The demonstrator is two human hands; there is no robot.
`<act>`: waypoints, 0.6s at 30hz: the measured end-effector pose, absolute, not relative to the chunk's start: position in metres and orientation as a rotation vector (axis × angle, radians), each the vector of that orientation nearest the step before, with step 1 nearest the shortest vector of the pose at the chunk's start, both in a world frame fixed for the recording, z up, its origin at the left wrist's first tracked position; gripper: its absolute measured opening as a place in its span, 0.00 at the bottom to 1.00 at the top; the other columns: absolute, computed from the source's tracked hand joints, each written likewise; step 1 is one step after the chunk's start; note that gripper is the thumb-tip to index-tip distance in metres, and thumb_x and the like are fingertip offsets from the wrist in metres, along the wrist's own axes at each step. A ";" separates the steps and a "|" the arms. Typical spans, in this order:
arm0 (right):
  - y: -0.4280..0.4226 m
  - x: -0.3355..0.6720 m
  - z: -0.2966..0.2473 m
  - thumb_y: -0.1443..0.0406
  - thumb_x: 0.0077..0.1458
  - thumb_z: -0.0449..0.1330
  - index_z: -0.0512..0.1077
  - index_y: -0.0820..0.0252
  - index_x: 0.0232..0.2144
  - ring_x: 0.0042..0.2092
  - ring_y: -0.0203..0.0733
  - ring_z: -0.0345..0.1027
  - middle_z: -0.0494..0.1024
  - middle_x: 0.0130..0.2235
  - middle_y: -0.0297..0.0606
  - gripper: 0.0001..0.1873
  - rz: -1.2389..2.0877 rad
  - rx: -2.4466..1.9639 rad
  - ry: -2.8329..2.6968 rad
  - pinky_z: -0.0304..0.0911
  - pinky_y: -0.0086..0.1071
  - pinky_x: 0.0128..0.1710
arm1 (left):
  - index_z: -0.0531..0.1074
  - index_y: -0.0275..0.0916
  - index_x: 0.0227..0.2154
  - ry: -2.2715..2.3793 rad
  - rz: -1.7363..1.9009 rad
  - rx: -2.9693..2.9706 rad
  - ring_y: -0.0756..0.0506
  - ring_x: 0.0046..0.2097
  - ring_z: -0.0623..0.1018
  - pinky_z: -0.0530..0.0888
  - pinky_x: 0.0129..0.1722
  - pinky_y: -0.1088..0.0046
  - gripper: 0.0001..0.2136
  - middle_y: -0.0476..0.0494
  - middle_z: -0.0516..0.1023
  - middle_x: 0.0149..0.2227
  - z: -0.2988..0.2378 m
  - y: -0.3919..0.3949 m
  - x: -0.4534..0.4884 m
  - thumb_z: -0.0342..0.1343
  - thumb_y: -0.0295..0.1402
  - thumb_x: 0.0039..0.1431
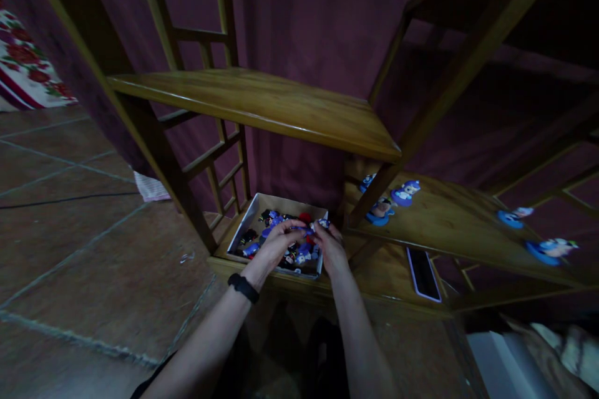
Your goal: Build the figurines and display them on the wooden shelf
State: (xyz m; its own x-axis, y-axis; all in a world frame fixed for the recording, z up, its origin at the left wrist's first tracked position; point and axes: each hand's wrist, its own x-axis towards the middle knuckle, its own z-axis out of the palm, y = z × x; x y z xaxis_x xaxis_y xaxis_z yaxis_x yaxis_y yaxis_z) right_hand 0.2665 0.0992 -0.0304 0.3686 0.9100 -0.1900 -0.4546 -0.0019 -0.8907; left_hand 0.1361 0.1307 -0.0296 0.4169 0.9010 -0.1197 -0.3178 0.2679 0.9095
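Over a white-edged cardboard box (256, 204) on the lowest shelf, both of my hands meet around a small purple-and-white figurine (322, 223). My right hand (332, 246) pinches it from the right, thumb and fingers closed. From the other side my left hand (277, 243), with a black band on the wrist, has its fingertips closed at the figurine's purple part. Inside the box lie several small figurines (251, 249) in purple, black, red and white, heaped together. My hands hide some of them.
Wooden shelf posts and an upper board (253, 100) surround the box. On the right-hand board (449, 212) stand several figurines, one of them purple (405, 193). A phone-like dark slab (423, 274) with a pale rim lies below. Tiled floor (70, 262) extends left.
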 end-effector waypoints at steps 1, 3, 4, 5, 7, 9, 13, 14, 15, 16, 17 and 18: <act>0.099 0.265 -0.031 0.59 0.37 0.67 0.71 0.60 0.30 0.35 0.38 0.71 0.77 0.33 0.35 0.16 1.158 -1.104 -0.527 0.67 0.29 0.34 | 0.73 0.34 0.38 0.724 0.951 0.937 0.50 0.31 0.74 0.68 0.36 0.74 0.16 0.46 0.76 0.28 -0.030 0.131 0.136 0.63 0.30 0.42; 0.099 0.263 -0.033 0.60 0.37 0.67 0.71 0.60 0.31 0.36 0.37 0.71 0.77 0.34 0.35 0.17 1.159 -1.117 -0.536 0.67 0.29 0.35 | 0.72 0.35 0.40 0.708 1.006 0.903 0.50 0.32 0.74 0.68 0.37 0.75 0.18 0.46 0.76 0.29 -0.032 0.131 0.137 0.63 0.29 0.42; 0.099 0.262 -0.033 0.60 0.37 0.67 0.71 0.59 0.32 0.36 0.37 0.71 0.76 0.35 0.35 0.17 1.164 -1.120 -0.541 0.67 0.29 0.35 | 0.72 0.35 0.41 0.704 1.031 0.882 0.50 0.33 0.74 0.68 0.38 0.75 0.19 0.45 0.77 0.31 -0.033 0.132 0.138 0.63 0.28 0.42; 0.099 0.262 -0.034 0.61 0.37 0.67 0.71 0.59 0.33 0.37 0.37 0.70 0.76 0.35 0.35 0.17 1.172 -1.119 -0.547 0.67 0.29 0.36 | 0.72 0.35 0.41 0.699 1.047 0.855 0.50 0.35 0.75 0.68 0.39 0.74 0.20 0.44 0.77 0.33 -0.034 0.132 0.138 0.64 0.27 0.41; 0.098 0.260 -0.034 0.61 0.38 0.66 0.71 0.59 0.34 0.37 0.37 0.70 0.76 0.35 0.35 0.18 1.194 -1.107 -0.568 0.67 0.29 0.37 | 0.73 0.35 0.40 0.686 1.038 0.784 0.49 0.38 0.75 0.68 0.41 0.74 0.20 0.42 0.77 0.36 -0.036 0.134 0.139 0.64 0.25 0.40; 0.098 0.260 -0.034 0.60 0.39 0.66 0.71 0.59 0.34 0.37 0.36 0.70 0.76 0.35 0.34 0.17 1.209 -1.086 -0.591 0.68 0.31 0.37 | 0.73 0.33 0.39 0.686 0.998 0.732 0.48 0.38 0.75 0.69 0.41 0.73 0.19 0.41 0.77 0.36 -0.036 0.134 0.139 0.64 0.23 0.39; 0.098 0.258 -0.033 0.59 0.39 0.65 0.70 0.58 0.34 0.36 0.37 0.70 0.76 0.35 0.33 0.17 1.206 -1.072 -0.631 0.68 0.31 0.36 | 0.73 0.34 0.40 0.632 0.952 0.708 0.47 0.40 0.75 0.70 0.42 0.71 0.18 0.40 0.77 0.39 -0.030 0.132 0.139 0.63 0.23 0.41; 0.098 0.258 -0.033 0.59 0.39 0.65 0.70 0.57 0.34 0.36 0.37 0.70 0.76 0.35 0.33 0.17 1.197 -1.092 -0.636 0.68 0.30 0.35 | 0.73 0.34 0.41 0.603 0.940 0.711 0.46 0.41 0.75 0.70 0.43 0.71 0.18 0.40 0.77 0.40 -0.028 0.130 0.139 0.62 0.23 0.42; 0.098 0.257 -0.033 0.59 0.39 0.65 0.70 0.57 0.34 0.36 0.36 0.70 0.76 0.35 0.32 0.17 1.188 -1.116 -0.638 0.68 0.29 0.35 | 0.73 0.34 0.41 0.581 0.927 0.720 0.46 0.41 0.75 0.70 0.43 0.71 0.18 0.40 0.77 0.40 -0.027 0.129 0.139 0.62 0.23 0.43; 0.098 0.256 -0.033 0.59 0.39 0.65 0.70 0.56 0.34 0.35 0.36 0.70 0.76 0.34 0.31 0.17 1.180 -1.136 -0.637 0.68 0.28 0.34 | 0.73 0.34 0.40 0.570 0.919 0.738 0.46 0.41 0.75 0.70 0.44 0.71 0.17 0.40 0.77 0.39 -0.026 0.128 0.139 0.62 0.24 0.43; 0.098 0.256 -0.033 0.59 0.38 0.65 0.70 0.56 0.34 0.34 0.36 0.70 0.76 0.34 0.31 0.17 1.174 -1.151 -0.635 0.67 0.28 0.34 | 0.74 0.33 0.38 0.569 0.918 0.763 0.46 0.40 0.76 0.70 0.43 0.71 0.15 0.41 0.78 0.37 -0.025 0.127 0.140 0.62 0.24 0.44; 0.098 0.255 -0.034 0.60 0.38 0.65 0.70 0.55 0.34 0.34 0.35 0.70 0.76 0.34 0.30 0.17 1.167 -1.160 -0.636 0.67 0.28 0.34 | 0.74 0.32 0.36 0.576 0.926 0.784 0.47 0.38 0.76 0.70 0.42 0.72 0.13 0.41 0.78 0.35 -0.026 0.126 0.140 0.62 0.25 0.44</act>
State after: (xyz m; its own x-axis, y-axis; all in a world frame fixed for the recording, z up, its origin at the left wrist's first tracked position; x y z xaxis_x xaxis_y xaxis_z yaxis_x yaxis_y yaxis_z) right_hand 0.2551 0.0983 -0.0343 0.3235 0.9317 -0.1650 -0.3665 -0.0374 -0.9297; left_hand 0.1399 0.1260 -0.0258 0.4900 0.8653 -0.1059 -0.4776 0.3681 0.7978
